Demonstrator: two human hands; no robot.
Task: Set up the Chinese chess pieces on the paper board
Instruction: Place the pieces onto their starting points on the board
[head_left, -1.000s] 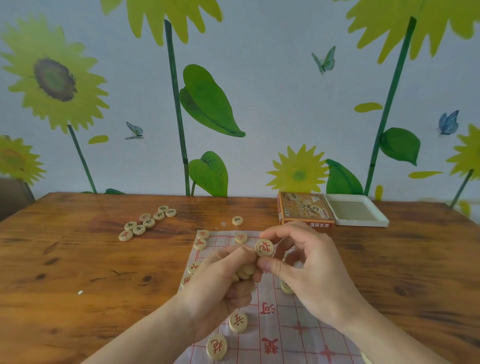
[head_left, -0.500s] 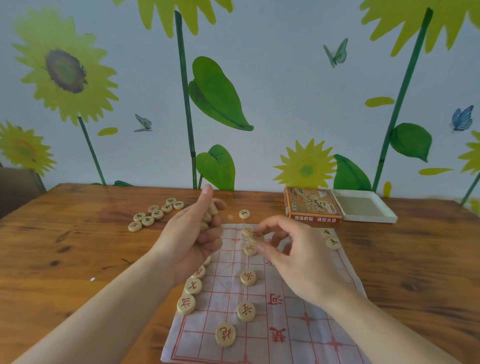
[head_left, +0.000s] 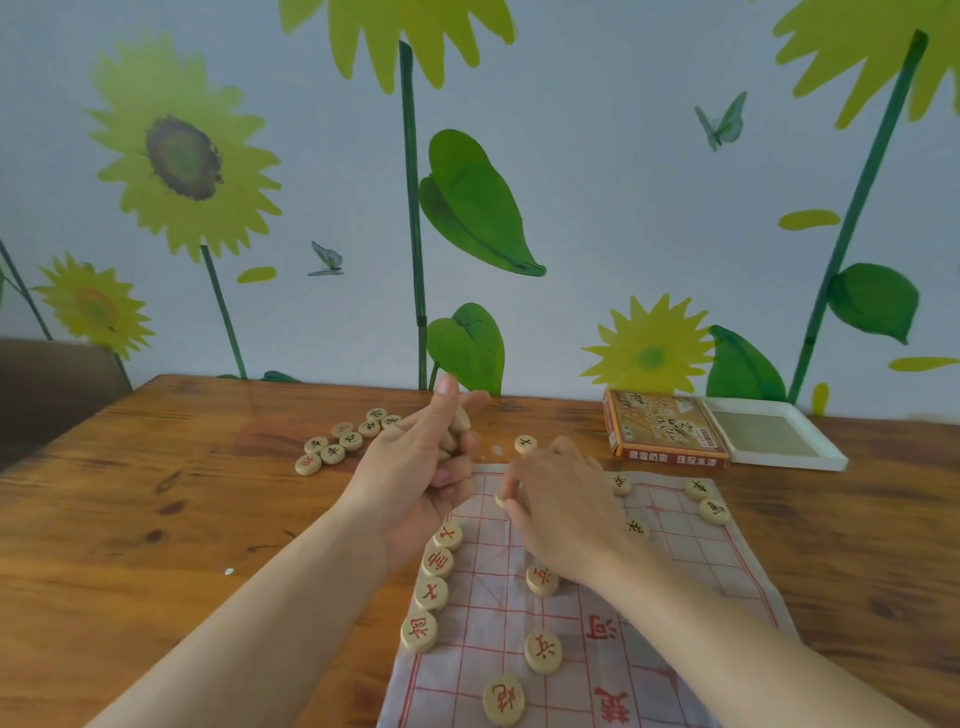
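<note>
The paper board (head_left: 691, 577) with red grid lines lies on the wooden table. Round wooden chess pieces stand along its left edge (head_left: 437, 561), in its middle (head_left: 542, 652) and at its far right corner (head_left: 712, 510). My left hand (head_left: 421, 467) hovers over the board's far left corner, fingers curled round a few wooden pieces (head_left: 459, 418). My right hand (head_left: 558, 499) reaches down onto the far left part of the board and pinches one piece (head_left: 502, 499) at the paper.
A cluster of several loose pieces (head_left: 343, 441) lies on the table left of the board; one single piece (head_left: 525, 444) sits just beyond it. The printed game box (head_left: 665, 434) and its white tray (head_left: 769, 434) stand at the back right by the wall.
My hands have parted. The left hand moved away with its handful of pieces toward the far left corner; the right hand carried one piece down onto the board.
</note>
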